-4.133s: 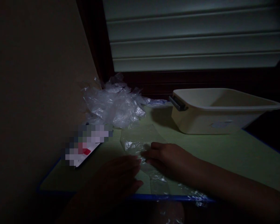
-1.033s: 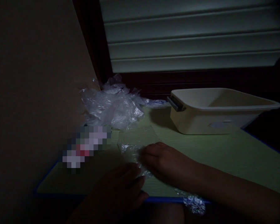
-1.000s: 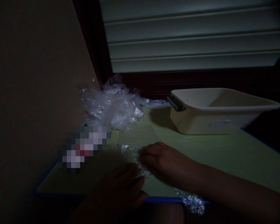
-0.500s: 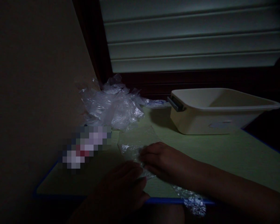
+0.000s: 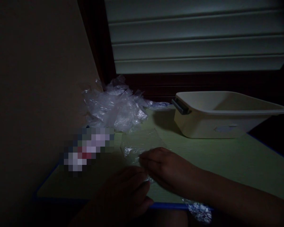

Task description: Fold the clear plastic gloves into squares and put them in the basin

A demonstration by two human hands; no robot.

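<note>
Dim light falls over the green, blue-edged tabletop (image 5: 222, 164) where my two bare hands work close together. My right hand (image 5: 164, 164) reaches in with bent fingers, their tips down on a sheet of clear plastic film (image 5: 142, 138). My left hand (image 5: 130, 186) is just beside it, fingers curled, at the near end of the same film; it is too dark to tell whether either hand pinches the film or only presses on it. The film lies on the tabletop in front of my fingers, flat and smooth at its far end, wrinkled and shiny nearer my hands.

Under my right forearm, a crumpled bit of shiny plastic (image 5: 200, 212) hangs over the near edge. Beyond the film and a little to the left sits a big loose heap of clear plastic (image 5: 115, 108), and nearer me on that side lies a long blurred item (image 5: 90, 148) with a red patch. Farther off to the right stands a cream tub (image 5: 203, 126) with a dark handle (image 5: 181, 107). Pale horizontal slats (image 5: 191, 47) fill the background.
</note>
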